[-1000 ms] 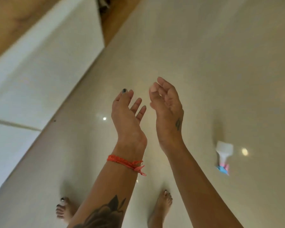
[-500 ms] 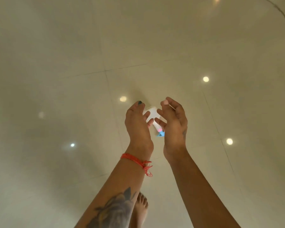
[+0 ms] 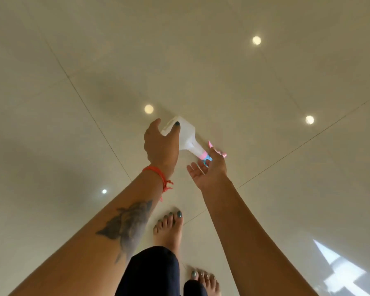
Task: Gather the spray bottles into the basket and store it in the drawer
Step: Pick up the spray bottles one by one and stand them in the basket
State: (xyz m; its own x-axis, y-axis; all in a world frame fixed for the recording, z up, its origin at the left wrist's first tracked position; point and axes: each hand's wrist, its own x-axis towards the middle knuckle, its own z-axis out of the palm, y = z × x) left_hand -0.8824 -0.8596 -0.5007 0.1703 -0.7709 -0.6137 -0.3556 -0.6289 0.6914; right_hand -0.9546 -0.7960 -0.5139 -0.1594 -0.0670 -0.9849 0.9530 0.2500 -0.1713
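A glossy floor of large cream tiles (image 3: 265, 86) fills the view, crossed by thin dark grout lines and dotted with 4 round reflections of lamps; a bright patch of window light (image 3: 342, 272) lies at the lower right. 2 bare feet with teal-painted nails stand at the bottom centre, and a dark trouser leg (image 3: 152, 272) covers the knee above them.

A translucent white plastic spray bottle with a pink and blue trigger head (image 3: 187, 136) lies on its side on the tiles, wide base toward the upper left, neck and nozzle toward the lower right.

The left hand (image 3: 161, 144), with an orange thread bracelet (image 3: 158, 174) at the wrist and a dark tattoo on the forearm, is cupped over the bottle's body, thumb with a dark nail lying on the plastic, fingers curved round the far side. The right hand (image 3: 208, 169) is spread, palm up, fingers straight, just beside the trigger head; whether it touches the head cannot be told.
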